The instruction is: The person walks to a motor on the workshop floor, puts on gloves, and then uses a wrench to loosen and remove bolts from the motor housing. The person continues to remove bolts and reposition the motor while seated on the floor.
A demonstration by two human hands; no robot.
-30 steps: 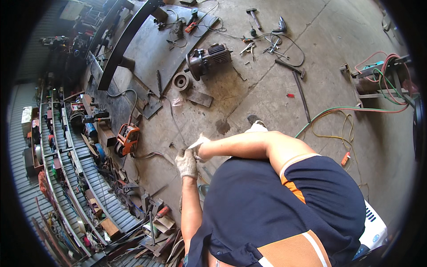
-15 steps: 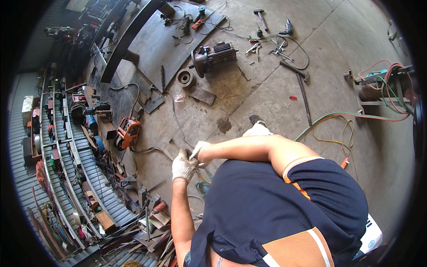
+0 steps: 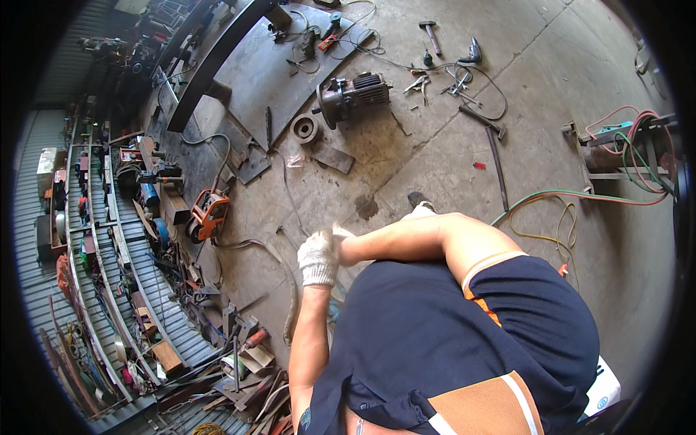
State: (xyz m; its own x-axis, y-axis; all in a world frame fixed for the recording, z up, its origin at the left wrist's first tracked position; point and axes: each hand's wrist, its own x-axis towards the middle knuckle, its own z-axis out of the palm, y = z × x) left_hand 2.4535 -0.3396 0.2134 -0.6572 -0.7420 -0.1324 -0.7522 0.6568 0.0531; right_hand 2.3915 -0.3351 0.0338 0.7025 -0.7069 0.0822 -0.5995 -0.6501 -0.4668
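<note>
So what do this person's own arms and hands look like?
The left hand and right hand wear off-white knitted gloves; the left one ends at the wrist. The forearms are bare. The right sleeve is short and navy with a pale edge.

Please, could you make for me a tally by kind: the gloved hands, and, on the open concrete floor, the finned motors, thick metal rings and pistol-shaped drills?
Gloved: 2, the left hand and the right hand
Finned motor: 1
Thick metal ring: 1
Pistol-shaped drill: 1
Total: 5
</note>
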